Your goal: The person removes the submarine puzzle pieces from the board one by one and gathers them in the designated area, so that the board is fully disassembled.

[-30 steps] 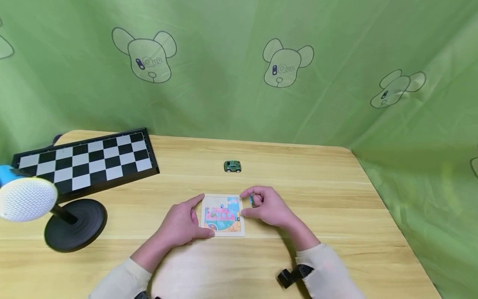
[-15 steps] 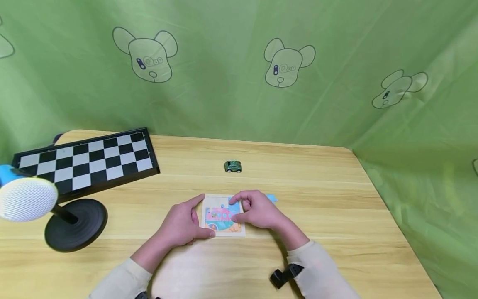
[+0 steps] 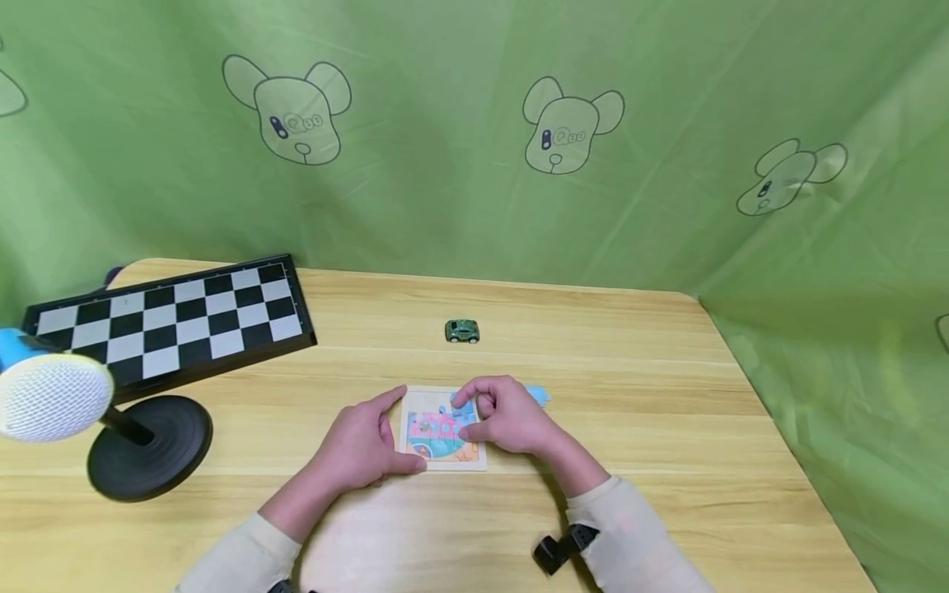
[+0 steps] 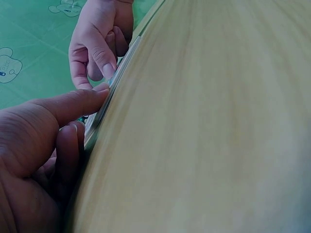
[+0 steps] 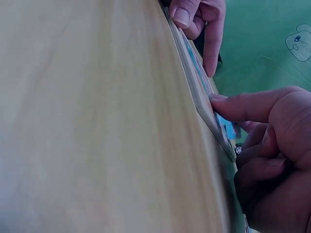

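Observation:
A small tray jigsaw puzzle [image 3: 452, 465] with a pale frame and a pink and blue picture lies flat on the table. My left hand [image 3: 356, 445] grips its left side, index finger at the top corner and thumb along the lower edge. Over the right part of the picture, my right hand [image 3: 515, 418] pinches a blue puzzle piece [image 3: 463, 406] between thumb and index finger; its other fingers curl in. The right wrist view shows this blue piece [image 5: 231, 128] tilted up near the fingertips. Another light blue puzzle piece [image 3: 539, 395] shows just behind the right hand, partly hidden.
A dark green toy car [image 3: 463, 331] stands beyond the puzzle. At the left are a black and white checkered board [image 3: 178, 319] and a round black stand [image 3: 174, 461] carrying a white mesh disc [image 3: 55, 397]. A green curtain [image 3: 445, 206] hangs behind the table.
My right hand has moved left from the puzzle's right edge onto the picture, uncovering the light blue piece behind it. A blue piece in the picture now looks tilted. The left hand stays put.

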Tool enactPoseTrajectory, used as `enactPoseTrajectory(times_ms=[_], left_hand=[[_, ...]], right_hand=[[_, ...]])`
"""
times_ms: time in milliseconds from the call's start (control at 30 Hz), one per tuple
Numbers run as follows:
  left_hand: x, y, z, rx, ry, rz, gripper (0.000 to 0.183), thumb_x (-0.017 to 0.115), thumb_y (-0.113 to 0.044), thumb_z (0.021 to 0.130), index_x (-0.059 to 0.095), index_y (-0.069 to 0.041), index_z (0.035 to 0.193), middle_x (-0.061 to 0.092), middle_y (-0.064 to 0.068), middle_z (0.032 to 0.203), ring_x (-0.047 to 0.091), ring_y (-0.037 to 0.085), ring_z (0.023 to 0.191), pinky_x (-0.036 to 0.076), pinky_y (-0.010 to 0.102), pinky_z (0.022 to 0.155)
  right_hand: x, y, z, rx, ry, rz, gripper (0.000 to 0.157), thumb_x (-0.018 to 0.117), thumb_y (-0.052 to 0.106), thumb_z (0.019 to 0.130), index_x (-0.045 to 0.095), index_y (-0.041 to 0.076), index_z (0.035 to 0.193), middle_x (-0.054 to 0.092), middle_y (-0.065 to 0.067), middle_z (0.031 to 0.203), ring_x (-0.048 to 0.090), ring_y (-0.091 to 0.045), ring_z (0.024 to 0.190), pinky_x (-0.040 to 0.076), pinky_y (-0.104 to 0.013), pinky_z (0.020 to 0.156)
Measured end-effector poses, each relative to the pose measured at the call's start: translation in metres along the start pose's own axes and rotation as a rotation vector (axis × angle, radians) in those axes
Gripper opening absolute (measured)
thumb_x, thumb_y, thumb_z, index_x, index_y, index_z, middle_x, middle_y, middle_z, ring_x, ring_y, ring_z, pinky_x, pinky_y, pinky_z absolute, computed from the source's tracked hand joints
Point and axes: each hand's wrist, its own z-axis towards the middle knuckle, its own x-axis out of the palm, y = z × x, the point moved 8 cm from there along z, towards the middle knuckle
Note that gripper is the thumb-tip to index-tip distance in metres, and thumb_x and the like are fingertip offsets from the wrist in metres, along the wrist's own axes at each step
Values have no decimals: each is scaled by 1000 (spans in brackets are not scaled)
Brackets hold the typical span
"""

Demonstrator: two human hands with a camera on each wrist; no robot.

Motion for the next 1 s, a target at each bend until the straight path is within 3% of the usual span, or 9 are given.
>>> enactPoseTrajectory(times_ms=[167,433,1000], left_hand=[[0,1,0,-7,4,-7,108,98,-30,60,44,-6,150,55,2,62,53,19,44,42,32,45],[-1,0,-1,-7,3,-8,108,98,-29,60,44,-5,150,55,2,62,53,19,46,41,33,46],[-1,-1,0,2,2,-6,108,98,-30,60,44,-5,150,55,1,61,53,18,45,42,33,46]], right_hand=[[0,3,-1,-20,-10,-30,29,87,5,75,75,14,100,30,6,54,27,-10,51,44,-32,77],[-13,11,-1,30,-38,-83,38,87,10,77,71,10,112,34,3,56,31,-12,51,34,-28,59],[-12,-1,4,65,-40,-126,35,87,17,78,68,14,107,38,3,57,33,-10,50,34,-27,54]])
